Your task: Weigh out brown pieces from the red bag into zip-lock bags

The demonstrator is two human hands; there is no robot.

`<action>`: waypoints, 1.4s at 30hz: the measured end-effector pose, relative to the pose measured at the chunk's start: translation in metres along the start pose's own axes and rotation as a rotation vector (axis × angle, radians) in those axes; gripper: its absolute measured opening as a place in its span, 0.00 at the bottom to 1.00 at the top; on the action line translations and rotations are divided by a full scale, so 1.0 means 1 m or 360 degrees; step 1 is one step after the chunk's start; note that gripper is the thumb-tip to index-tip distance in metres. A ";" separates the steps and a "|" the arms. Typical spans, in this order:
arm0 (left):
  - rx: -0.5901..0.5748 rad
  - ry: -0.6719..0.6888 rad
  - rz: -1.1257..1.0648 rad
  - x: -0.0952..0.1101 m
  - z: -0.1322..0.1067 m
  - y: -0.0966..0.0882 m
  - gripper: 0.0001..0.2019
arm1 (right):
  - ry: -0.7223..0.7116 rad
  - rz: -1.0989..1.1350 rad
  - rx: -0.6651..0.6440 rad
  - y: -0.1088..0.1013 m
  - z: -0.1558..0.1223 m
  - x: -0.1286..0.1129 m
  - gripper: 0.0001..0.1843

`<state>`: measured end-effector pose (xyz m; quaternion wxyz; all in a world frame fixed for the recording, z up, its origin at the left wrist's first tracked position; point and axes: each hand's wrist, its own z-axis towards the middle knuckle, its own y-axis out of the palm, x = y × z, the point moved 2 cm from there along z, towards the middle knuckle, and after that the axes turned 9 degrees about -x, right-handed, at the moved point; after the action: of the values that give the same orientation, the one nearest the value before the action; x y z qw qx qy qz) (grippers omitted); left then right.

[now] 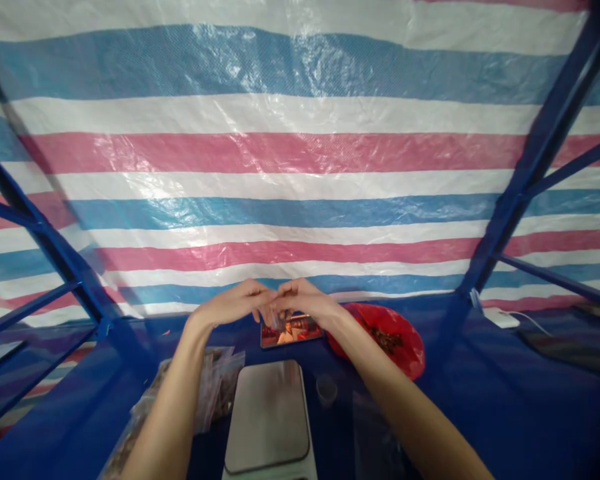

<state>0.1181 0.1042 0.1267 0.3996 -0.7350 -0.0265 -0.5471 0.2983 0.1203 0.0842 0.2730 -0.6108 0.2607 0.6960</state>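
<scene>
My left hand point(241, 301) and my right hand point(305, 299) meet in front of me, fingers bent and closed against each other. Something small and pale may be between the fingertips, but blur hides what it is. Just beneath them lies a phone point(293, 333) with a bright picture on its screen, partly covered by the fingers. A digital scale point(267, 413) with a bare metal plate stands nearer to me, between my forearms. Close to its right side is a small clear plastic cup point(326, 390).
Past my right forearm sits a red plastic bag point(413, 340), opened, holding dark brown pieces point(386, 340). Zip bags point(220, 387) of brown stuff lie under my left forearm. A clear bag point(373, 433) is at front right. Blue metal posts point(510, 187) flank the striped sheet point(290, 153); a white adapter point(501, 318) lies right.
</scene>
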 end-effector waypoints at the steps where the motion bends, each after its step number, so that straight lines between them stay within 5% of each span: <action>1: 0.0020 -0.0005 -0.0046 -0.002 0.003 0.001 0.27 | 0.0019 0.0034 -0.0056 0.000 0.001 0.003 0.20; 8: 0.0065 0.0149 -0.0424 0.003 0.009 0.004 0.16 | -0.0095 0.0135 -0.0217 -0.008 -0.007 -0.014 0.19; 13: -0.0061 0.0222 -0.0261 0.002 0.022 0.005 0.13 | -0.0084 -0.0024 -0.0057 -0.016 -0.008 -0.017 0.23; 20: -0.0116 0.0203 -0.0253 0.003 0.021 0.003 0.14 | -0.0091 -0.0068 -0.0087 -0.011 -0.007 -0.016 0.24; 29: 0.0058 -0.0005 -0.0162 -0.009 0.023 0.000 0.09 | -0.0237 -0.0309 0.0232 -0.009 0.001 -0.009 0.23; 33: 0.0095 -0.0026 -0.0130 -0.009 0.024 0.000 0.08 | -0.0239 -0.0309 0.0219 -0.010 0.003 -0.007 0.24; 42: 0.0006 0.0030 -0.0102 -0.019 0.022 -0.005 0.13 | -0.0250 -0.0192 0.0413 -0.013 0.009 0.006 0.24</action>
<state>0.1251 0.1284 0.1119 0.3834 -0.7279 -0.0473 -0.5665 0.3003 0.1357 0.0791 0.4105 -0.5288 0.2891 0.6844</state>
